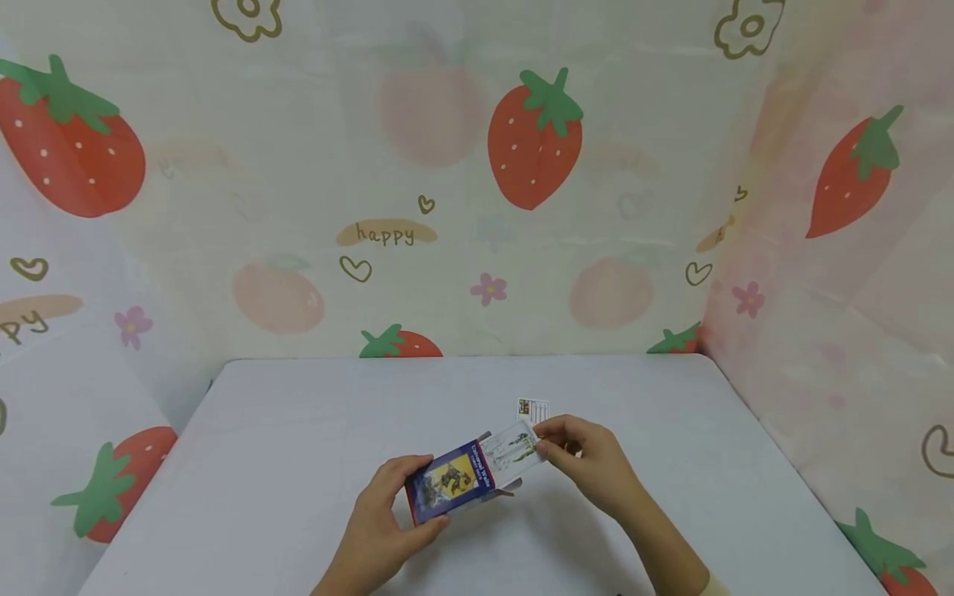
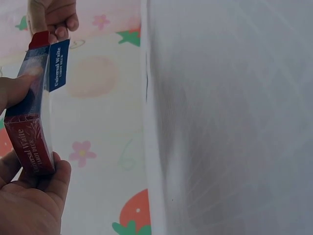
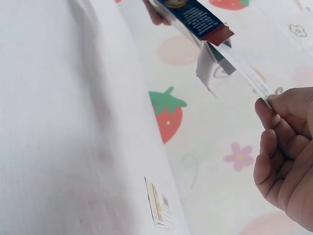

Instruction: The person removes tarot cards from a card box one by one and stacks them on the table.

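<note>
Gripping a blue tarot box (image 1: 447, 487) above the white table (image 1: 298, 422), the left hand (image 1: 382, 515) steadies it while the right hand (image 1: 589, 459) pinches a printed insert (image 1: 509, 454) jutting from its end, best kept straight against bending.

Gripped in the left fingers (image 1: 406, 466), blue tarot deck box (image 1: 450, 483) lettered Universal Waite, with a yellow picture panel on the face and a red closed end on their side. Slanted, with flaps (image 3: 206, 71) spread at the open end toward the right fingers (image 1: 565, 425). Partly out of that end, pale printed card (image 1: 510, 454), single or stacked hard to tell, pinched at the outer edge by the right fingers.
</note>
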Motion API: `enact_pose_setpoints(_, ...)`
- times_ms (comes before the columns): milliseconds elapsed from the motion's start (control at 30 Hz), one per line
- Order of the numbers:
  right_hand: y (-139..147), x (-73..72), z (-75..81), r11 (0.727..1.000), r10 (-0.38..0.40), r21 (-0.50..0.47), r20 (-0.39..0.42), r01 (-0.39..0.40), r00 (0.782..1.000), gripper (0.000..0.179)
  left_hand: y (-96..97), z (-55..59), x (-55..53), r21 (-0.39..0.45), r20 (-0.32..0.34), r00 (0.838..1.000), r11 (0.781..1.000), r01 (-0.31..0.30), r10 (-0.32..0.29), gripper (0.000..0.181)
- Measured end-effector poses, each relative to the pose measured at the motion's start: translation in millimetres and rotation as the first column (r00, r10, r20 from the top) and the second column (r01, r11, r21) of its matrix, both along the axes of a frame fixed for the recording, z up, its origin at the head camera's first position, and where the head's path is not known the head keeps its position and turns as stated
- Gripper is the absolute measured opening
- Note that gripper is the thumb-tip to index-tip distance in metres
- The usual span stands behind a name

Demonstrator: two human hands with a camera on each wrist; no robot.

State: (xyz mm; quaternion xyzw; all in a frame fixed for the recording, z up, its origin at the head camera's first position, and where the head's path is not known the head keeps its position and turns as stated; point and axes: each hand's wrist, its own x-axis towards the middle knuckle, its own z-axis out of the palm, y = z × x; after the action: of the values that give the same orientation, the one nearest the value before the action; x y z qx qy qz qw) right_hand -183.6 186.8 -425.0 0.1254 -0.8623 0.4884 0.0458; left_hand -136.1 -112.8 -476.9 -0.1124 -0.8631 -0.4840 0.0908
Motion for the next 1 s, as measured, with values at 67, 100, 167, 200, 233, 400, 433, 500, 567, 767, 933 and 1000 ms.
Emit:
enact_pose_setpoints(67, 1.0, -0.7, 0.4, 1.0, -0.008, 0.005, 0.001, 0.008, 1.0, 0.014, 0.2, 0.2, 0.3, 0.0, -0.005, 1.0, 1.0, -0.002, 0.002, 0.074)
enact_pose_setpoints(100, 1.6, -1.0, 0.6, 1.0, -0.011, 0.007, 0.0, 0.011, 1.0, 0.014, 0.2, 0.2, 0.5, 0.0, -0.008, 1.0, 1.0, -0.004, 0.004, 0.074)
enact_pose_setpoints(167, 2.9, -1.6, 0.9, 1.0, -0.012, 0.01, -0.005, 0.012, 1.0, 0.014, 0.4, 0.3, 0.6, -0.005, -0.011, 1.0, 1.0, -0.008, 0.008, 0.074)
enact_pose_setpoints(200, 3.6, -1.9, 0.9, 1.0, -0.013, 0.012, -0.007, 0.013, 1.0, 0.014, 0.4, 0.3, 0.6, -0.007, -0.012, 1.0, 1.0, -0.008, 0.008, 0.074)
enact_pose_setpoints(233, 4.3, -2.1, 1.1, 1.0, -0.014, 0.014, -0.009, 0.014, 1.0, 0.014, 0.4, 0.3, 0.5, -0.007, -0.011, 1.0, 1.0, -0.009, 0.009, 0.074)
enact_pose_setpoints(400, 7.9, -2.8, 2.1, 1.0, -0.017, 0.019, -0.016, 0.018, 1.0, 0.014, 0.7, -0.1, -0.2, -0.008, -0.001, 1.0, 1.0, -0.011, 0.011, 0.074)
enact_pose_setpoints(433, 8.8, -3.1, 2.3, 1.0, -0.018, 0.019, -0.017, 0.018, 1.0, 0.014, 0.7, -0.3, -0.3, -0.008, 0.001, 1.0, 1.0, -0.012, 0.012, 0.075)
enact_pose_setpoints(500, 10.2, -3.5, 2.8, 1.0, -0.018, 0.017, -0.022, 0.019, 1.0, 0.014, 0.8, -0.5, -0.5, -0.007, -0.001, 1.0, 1.0, -0.01, 0.01, 0.075)
enact_pose_setpoints(567, 11.5, -4.1, 3.0, 1.0, -0.018, 0.016, -0.031, 0.018, 0.999, 0.015, 0.6, -0.6, -0.5, -0.008, -0.003, 1.0, 1.0, -0.009, 0.009, 0.075)
enact_pose_setpoints(767, 15.1, -4.4, 4.6, 1.0, -0.016, 0.0, -0.075, 0.016, 0.997, 0.014, 0.3, -0.6, -0.3, -0.006, -0.004, 1.0, 1.0, -0.006, 0.006, 0.075)
enact_pose_setpoints(933, 17.7, -4.6, 6.0, 1.0, -0.018, -0.017, -0.097, 0.016, 0.995, 0.014, 0.0, -1.2, -0.6, -0.003, -0.002, 1.0, 1.0, -0.006, 0.006, 0.075)
enact_pose_setpoints(1000, 19.0, -4.8, 6.5, 1.0, -0.02, -0.02, -0.101, 0.018, 0.995, 0.014, -0.1, -1.5, -0.7, -0.002, -0.001, 1.0, 1.0, -0.004, 0.004, 0.075)
